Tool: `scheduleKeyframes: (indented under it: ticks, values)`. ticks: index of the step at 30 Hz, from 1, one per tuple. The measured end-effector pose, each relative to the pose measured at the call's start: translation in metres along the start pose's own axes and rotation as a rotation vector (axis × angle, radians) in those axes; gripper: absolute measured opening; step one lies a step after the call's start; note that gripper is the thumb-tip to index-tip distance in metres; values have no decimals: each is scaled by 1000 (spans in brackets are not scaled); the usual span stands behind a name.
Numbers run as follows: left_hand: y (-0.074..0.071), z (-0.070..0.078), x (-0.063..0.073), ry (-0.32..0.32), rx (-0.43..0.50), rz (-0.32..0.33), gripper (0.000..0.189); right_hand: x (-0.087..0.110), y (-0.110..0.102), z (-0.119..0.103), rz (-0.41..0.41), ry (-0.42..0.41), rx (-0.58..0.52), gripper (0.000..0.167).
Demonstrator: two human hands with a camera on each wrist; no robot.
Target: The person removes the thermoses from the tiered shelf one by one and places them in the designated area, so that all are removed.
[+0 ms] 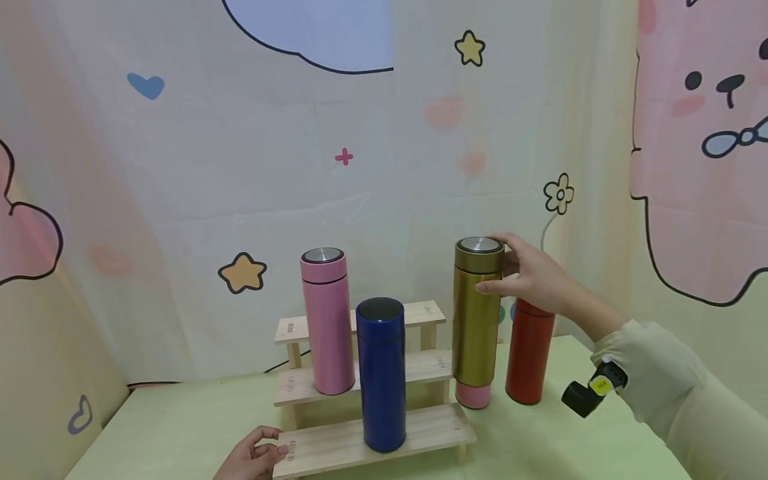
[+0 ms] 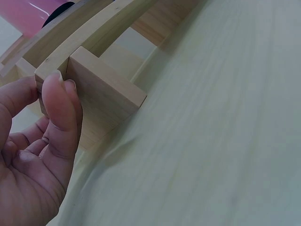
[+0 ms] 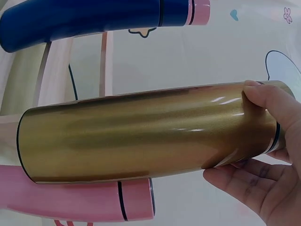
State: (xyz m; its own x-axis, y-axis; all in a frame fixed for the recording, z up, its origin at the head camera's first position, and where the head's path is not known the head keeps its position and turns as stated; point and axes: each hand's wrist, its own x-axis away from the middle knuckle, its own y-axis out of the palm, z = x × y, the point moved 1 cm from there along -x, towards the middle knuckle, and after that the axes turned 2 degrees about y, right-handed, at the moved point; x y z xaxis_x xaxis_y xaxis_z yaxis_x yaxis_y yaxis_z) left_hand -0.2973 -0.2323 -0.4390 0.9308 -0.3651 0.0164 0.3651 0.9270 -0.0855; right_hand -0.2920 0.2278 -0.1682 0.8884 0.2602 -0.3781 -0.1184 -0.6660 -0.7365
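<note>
My right hand (image 1: pixel 531 275) grips a gold thermos bottle (image 1: pixel 477 327) near its top, thumb on one side and fingers on the other. The bottle stands upright in the air to the right of a three-step wooden rack (image 1: pixel 432 430). Behind it, mostly hidden, is a pink bottle (image 3: pixel 84 200); only its base shows in the head view. My left hand (image 2: pixel 40 150) pinches the left end of the rack's lowest step between thumb and fingers. A blue bottle (image 1: pixel 382 377) stands on that lowest step. Another pink bottle (image 1: pixel 327 327) stands on the middle step.
A red bottle (image 1: pixel 529 357) stands on the table to the right, partly behind my right hand. The pale green tabletop (image 1: pixel 180 427) extends on both sides of the rack. A cartoon-printed cloth (image 1: pixel 240 167) hangs behind.
</note>
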Motion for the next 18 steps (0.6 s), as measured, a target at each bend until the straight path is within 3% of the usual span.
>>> scheduleKeyframes:
  ticks: [7, 18]
  values:
    - [2, 2, 1, -25, -27, 29, 44, 10, 0, 11, 14, 9, 21, 78]
    - [4, 7, 5, -17, 98, -35, 38, 25, -2, 30, 16, -1, -17, 76]
